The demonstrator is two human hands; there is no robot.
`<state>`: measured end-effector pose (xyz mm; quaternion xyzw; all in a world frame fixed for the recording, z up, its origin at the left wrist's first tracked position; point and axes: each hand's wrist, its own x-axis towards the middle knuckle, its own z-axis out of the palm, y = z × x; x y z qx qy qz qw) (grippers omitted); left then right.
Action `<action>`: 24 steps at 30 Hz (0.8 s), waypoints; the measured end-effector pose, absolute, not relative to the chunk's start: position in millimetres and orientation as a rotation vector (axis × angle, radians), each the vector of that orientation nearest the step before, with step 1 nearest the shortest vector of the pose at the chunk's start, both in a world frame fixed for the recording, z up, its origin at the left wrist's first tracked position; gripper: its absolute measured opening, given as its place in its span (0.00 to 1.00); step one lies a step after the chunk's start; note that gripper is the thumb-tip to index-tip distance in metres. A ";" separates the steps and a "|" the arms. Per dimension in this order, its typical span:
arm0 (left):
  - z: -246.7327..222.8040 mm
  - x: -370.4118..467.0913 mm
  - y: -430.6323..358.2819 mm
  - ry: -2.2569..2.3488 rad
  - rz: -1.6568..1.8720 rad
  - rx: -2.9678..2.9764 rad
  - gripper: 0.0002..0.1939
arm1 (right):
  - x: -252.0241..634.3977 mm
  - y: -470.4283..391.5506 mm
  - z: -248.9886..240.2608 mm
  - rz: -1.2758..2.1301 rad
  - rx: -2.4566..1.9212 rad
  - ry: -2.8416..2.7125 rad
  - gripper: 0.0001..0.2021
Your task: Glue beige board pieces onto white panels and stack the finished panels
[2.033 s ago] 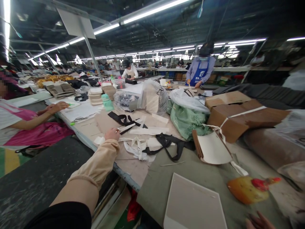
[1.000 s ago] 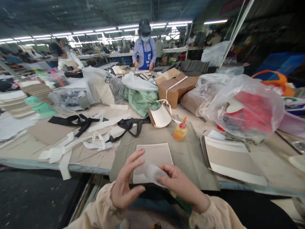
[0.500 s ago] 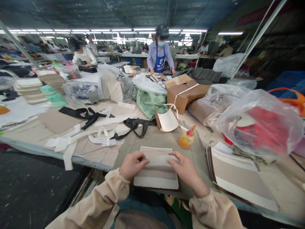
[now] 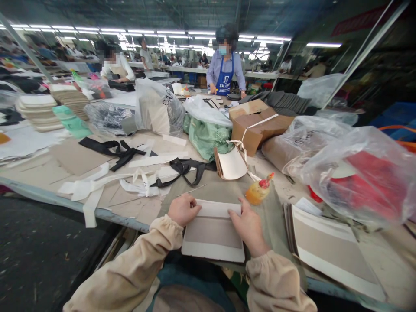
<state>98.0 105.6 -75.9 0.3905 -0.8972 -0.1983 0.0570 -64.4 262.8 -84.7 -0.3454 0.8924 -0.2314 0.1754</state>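
Note:
A taupe panel (image 4: 212,234) with pale bands along its far and near edges lies on a grey-green sheet (image 4: 271,221) in front of me. At the panel's far left corner is my left hand (image 4: 183,209), its thumb and fingers pressed together on the edge. My right hand (image 4: 248,225) rests on the far right corner, index finger and thumb apart, the thumb on the pale band. Beyond it stands a yellow bottle (image 4: 258,192) with a red tip. More panels (image 4: 331,247) lie stacked to the right.
Black straps (image 4: 113,149) and white strips (image 4: 94,190) lie at the left. Further back are a green bag (image 4: 208,134), a brown cardboard bundle (image 4: 256,130) and plastic bags (image 4: 360,173). A masked person in a blue apron (image 4: 225,78) stands across the table.
The white strip that was held raised between both hands now lies flat along the panel's far edge. Both hands have moved toward the far corners, and my right fingers have spread.

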 end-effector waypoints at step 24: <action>-73.0 135.3 146.4 -2.712 -0.335 0.779 0.10 | -45.2 274.4 -95.2 -0.588 -1.588 2.679 0.22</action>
